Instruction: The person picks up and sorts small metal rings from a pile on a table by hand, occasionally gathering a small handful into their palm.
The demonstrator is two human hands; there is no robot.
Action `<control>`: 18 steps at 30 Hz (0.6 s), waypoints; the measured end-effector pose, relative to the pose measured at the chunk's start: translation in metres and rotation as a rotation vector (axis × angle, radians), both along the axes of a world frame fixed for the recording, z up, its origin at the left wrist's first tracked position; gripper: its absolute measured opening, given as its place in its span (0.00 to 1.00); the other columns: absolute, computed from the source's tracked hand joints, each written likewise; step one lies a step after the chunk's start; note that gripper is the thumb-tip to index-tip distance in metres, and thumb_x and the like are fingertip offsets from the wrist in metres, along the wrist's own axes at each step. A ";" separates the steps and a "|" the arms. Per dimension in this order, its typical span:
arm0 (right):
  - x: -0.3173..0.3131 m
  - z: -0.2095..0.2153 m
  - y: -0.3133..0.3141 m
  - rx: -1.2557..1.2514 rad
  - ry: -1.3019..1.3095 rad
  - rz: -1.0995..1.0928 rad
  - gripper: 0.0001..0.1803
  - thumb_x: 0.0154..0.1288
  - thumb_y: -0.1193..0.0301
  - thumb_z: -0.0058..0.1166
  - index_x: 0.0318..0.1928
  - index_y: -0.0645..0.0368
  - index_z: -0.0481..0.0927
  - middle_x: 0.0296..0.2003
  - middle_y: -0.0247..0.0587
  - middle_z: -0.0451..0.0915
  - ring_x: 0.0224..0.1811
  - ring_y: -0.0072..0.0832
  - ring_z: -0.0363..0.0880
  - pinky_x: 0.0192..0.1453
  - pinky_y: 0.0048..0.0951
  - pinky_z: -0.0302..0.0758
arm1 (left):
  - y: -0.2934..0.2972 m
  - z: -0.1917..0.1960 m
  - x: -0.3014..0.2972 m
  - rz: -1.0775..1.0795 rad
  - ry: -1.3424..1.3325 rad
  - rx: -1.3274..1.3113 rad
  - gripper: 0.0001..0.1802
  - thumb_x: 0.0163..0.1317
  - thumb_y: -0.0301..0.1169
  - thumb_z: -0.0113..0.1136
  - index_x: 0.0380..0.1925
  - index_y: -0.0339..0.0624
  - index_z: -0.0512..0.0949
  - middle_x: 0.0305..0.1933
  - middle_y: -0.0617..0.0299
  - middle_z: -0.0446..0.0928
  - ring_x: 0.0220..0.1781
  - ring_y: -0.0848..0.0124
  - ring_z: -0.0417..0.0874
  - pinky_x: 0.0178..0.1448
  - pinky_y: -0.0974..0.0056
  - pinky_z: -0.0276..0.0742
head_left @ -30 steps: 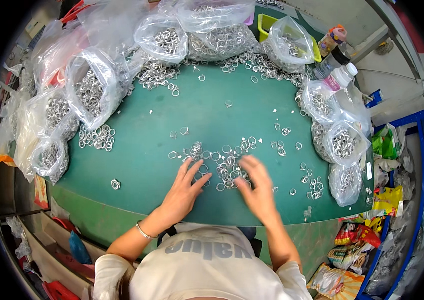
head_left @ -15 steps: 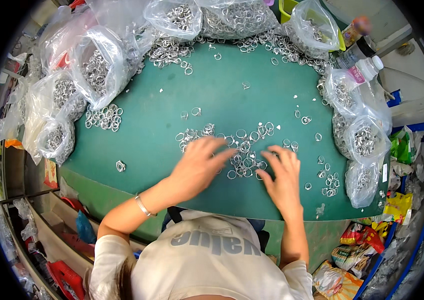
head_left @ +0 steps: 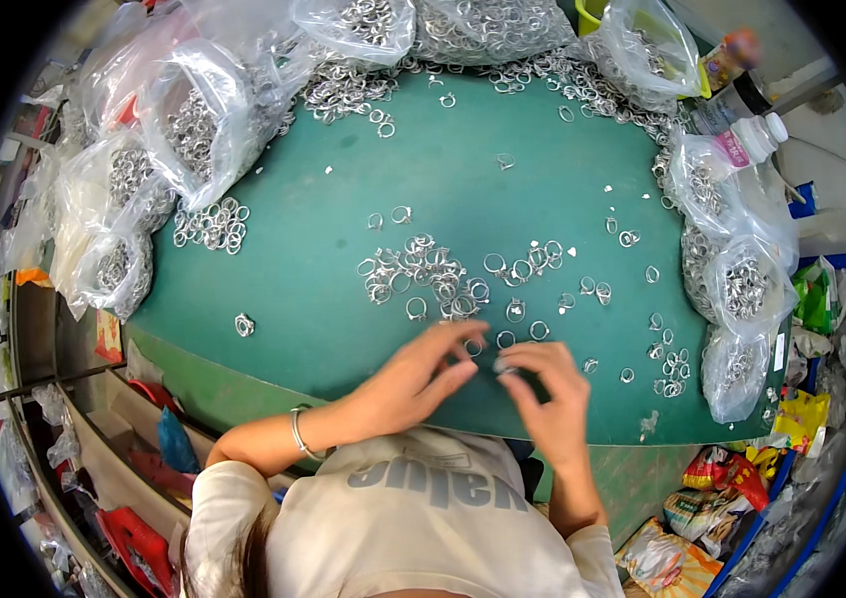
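Note:
Silver-coloured rings lie loose on the green table, with a main cluster (head_left: 423, 269) just beyond my hands. My left hand (head_left: 418, 377) is low over the table, its thumb and fingers apart. A single ring (head_left: 473, 347) shows by its fingertips, apparently not gripped. Close to its right, my right hand (head_left: 552, 394) pinches a small silver ring (head_left: 505, 367) between thumb and fingers; blur hides its detail. Another ring (head_left: 507, 340) lies just beyond those fingertips. A bracelet (head_left: 300, 435) circles my left wrist.
Clear plastic bags of rings line the table's left (head_left: 193, 130), far (head_left: 493, 30) and right sides (head_left: 742, 284). Small ring groups lie at left (head_left: 211, 225) and right (head_left: 675, 367). A bottle (head_left: 754, 140) stands far right. Shelves with packets (head_left: 802, 419) flank the right.
Both hands have drawn back toward my body and closer together, leaving the ring cluster uncovered and spread differently. My right fingers have closed on a small ring. The view has shifted slightly.

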State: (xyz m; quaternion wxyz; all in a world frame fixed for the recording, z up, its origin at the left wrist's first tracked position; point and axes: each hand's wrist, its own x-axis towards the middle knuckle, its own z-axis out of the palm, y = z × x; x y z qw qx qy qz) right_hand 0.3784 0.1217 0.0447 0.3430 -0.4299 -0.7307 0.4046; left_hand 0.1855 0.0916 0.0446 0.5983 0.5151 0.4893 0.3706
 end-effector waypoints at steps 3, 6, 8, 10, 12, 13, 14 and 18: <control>-0.007 0.002 -0.002 0.120 -0.126 0.016 0.11 0.49 0.78 0.64 0.36 0.61 0.80 0.37 0.42 0.80 0.42 0.39 0.75 0.49 0.35 0.68 | -0.012 -0.015 -0.003 -0.036 -0.333 -0.402 0.15 0.57 0.20 0.55 0.46 0.37 0.74 0.44 0.54 0.72 0.40 0.61 0.75 0.40 0.64 0.73; 0.017 -0.010 0.012 0.174 -0.330 -0.293 0.11 0.50 0.77 0.63 0.37 0.61 0.80 0.38 0.41 0.78 0.41 0.39 0.72 0.47 0.37 0.67 | -0.023 -0.027 -0.004 0.016 0.103 0.077 0.14 0.60 0.25 0.57 0.46 0.38 0.74 0.36 0.56 0.73 0.32 0.62 0.75 0.35 0.64 0.73; 0.014 -0.014 0.018 0.273 -0.505 -0.290 0.12 0.51 0.79 0.61 0.39 0.61 0.79 0.38 0.40 0.76 0.40 0.39 0.70 0.44 0.36 0.66 | -0.023 -0.024 0.000 0.064 0.453 0.401 0.14 0.60 0.27 0.58 0.47 0.39 0.74 0.33 0.56 0.73 0.30 0.62 0.74 0.33 0.62 0.72; 0.011 -0.019 0.023 0.312 -0.592 -0.261 0.11 0.51 0.79 0.61 0.37 0.61 0.79 0.37 0.39 0.77 0.39 0.38 0.70 0.43 0.35 0.65 | -0.017 -0.014 0.011 0.106 0.707 0.516 0.16 0.59 0.28 0.60 0.47 0.39 0.74 0.31 0.56 0.73 0.30 0.60 0.76 0.32 0.61 0.72; 0.012 -0.020 0.024 0.312 -0.579 -0.243 0.09 0.50 0.80 0.60 0.35 0.61 0.78 0.35 0.38 0.77 0.37 0.36 0.71 0.42 0.33 0.65 | -0.013 -0.017 0.017 0.037 0.787 0.445 0.16 0.57 0.28 0.61 0.46 0.40 0.74 0.31 0.55 0.74 0.30 0.59 0.77 0.31 0.59 0.73; 0.014 -0.019 0.024 0.260 -0.510 -0.257 0.09 0.50 0.81 0.60 0.34 0.60 0.78 0.34 0.38 0.77 0.36 0.35 0.71 0.42 0.33 0.65 | -0.012 -0.020 0.017 0.004 0.828 0.407 0.16 0.56 0.29 0.62 0.45 0.40 0.74 0.31 0.55 0.75 0.31 0.58 0.78 0.30 0.58 0.73; 0.017 -0.018 0.022 0.209 -0.441 -0.269 0.09 0.50 0.81 0.60 0.33 0.60 0.78 0.32 0.37 0.77 0.35 0.34 0.71 0.42 0.33 0.65 | -0.011 -0.023 0.017 0.017 0.818 0.410 0.16 0.56 0.28 0.62 0.45 0.40 0.74 0.31 0.56 0.75 0.31 0.58 0.78 0.30 0.58 0.73; 0.005 -0.009 0.010 -0.019 -0.287 -0.173 0.12 0.50 0.81 0.60 0.38 0.60 0.79 0.28 0.36 0.76 0.33 0.34 0.70 0.42 0.33 0.64 | -0.008 -0.027 0.013 0.062 0.753 0.401 0.14 0.56 0.28 0.62 0.43 0.41 0.73 0.30 0.56 0.76 0.28 0.58 0.79 0.28 0.57 0.72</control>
